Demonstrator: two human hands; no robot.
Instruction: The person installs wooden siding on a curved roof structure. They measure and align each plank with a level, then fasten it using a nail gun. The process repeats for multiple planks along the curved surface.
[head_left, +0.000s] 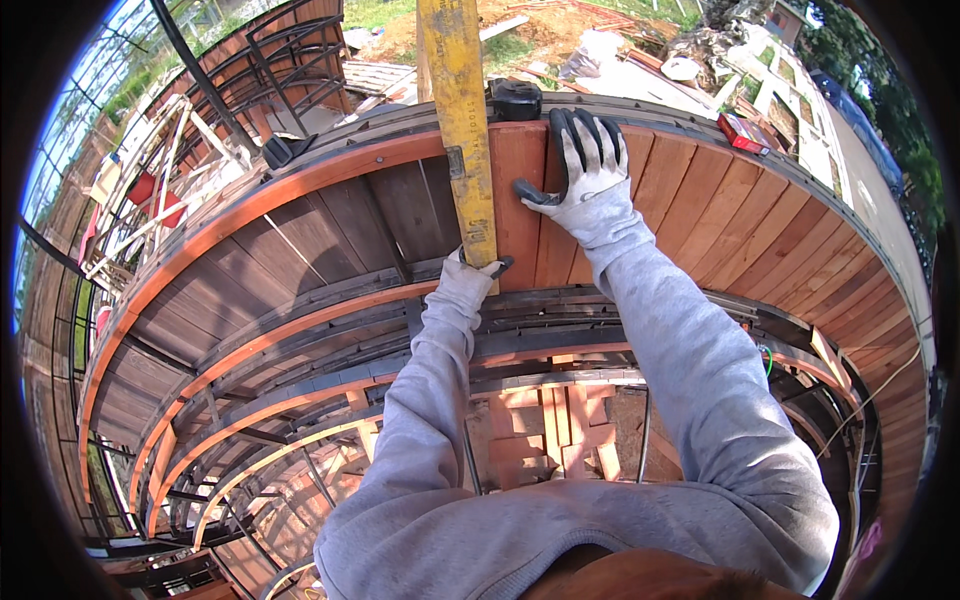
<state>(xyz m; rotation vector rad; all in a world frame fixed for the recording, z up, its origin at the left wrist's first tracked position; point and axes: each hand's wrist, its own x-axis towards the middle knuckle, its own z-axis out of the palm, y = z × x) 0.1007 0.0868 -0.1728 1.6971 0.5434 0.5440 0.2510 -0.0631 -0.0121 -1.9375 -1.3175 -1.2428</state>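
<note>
My left hand (pixel 474 278), in a white and dark work glove, is closed round the near end of a worn yellow spirit level (pixel 462 130). The level reaches away from me across the curved deck, along the edge of a reddish board (pixel 519 195). My right hand (pixel 588 170), gloved the same way, lies with fingers spread on the boards to the right of the level, its fingertips at the outer rim. A black tape measure (pixel 516 99) sits on that rim, between the level and my right fingers.
Fitted wooden planks (pixel 760 220) run off to the right. On the left, curved orange-brown joists (pixel 240 185) frame darker boards below. A red box (pixel 743 133) lies on the right rim. Beneath me are black metal bars and lumber (pixel 565 430).
</note>
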